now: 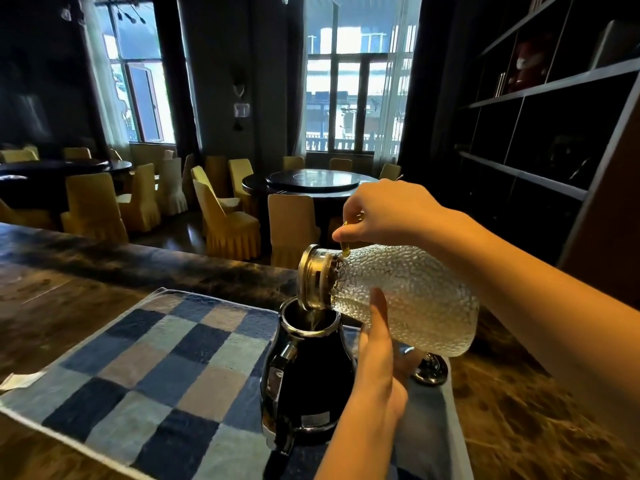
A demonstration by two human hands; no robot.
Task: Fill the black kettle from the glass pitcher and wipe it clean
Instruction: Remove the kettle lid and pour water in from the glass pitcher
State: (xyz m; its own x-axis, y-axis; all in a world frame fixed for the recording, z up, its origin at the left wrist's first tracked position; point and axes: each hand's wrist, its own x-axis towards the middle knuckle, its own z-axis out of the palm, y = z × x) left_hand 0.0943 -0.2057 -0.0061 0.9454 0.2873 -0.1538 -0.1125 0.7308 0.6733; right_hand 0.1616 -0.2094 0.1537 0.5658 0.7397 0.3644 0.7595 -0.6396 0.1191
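Pouring stage, seen from my head. My right hand [388, 211] closes its grip around the amber handle [346, 249] of the glass pitcher [408, 299], fingers curled shut on it at the neck. The pitcher, hammered clear glass with a metal collar and lid [313, 277], lies tipped almost level, its mouth pointing left and down, directly above the open top of the black kettle [308, 386]. A thin stream falls from the pitcher mouth into the kettle opening. My left hand [379, 368] rises from the near edge with fingers extended and held together; the fingertips touch the underside of the pitcher near its neck, steadying it with a flat, open grip that encloses nothing. The same hand passes just to the right of the kettle; whether the palm touches the kettle body I cannot tell. The kettle stands upright on a checked towel [166, 358] of blue, tan and pale squares, which is spread over the dark marbled surface [540, 427]. The kettle's handle faces near and left. A round shiny object, probably the kettle lid [431, 370], lies on the towel to the right, under the pitcher base. A scrap of white paper [20, 380] lies at the towel's left edge. Beyond the surface, far across the room, stand round tables [313, 183] and chairs with yellow covers [228, 220].
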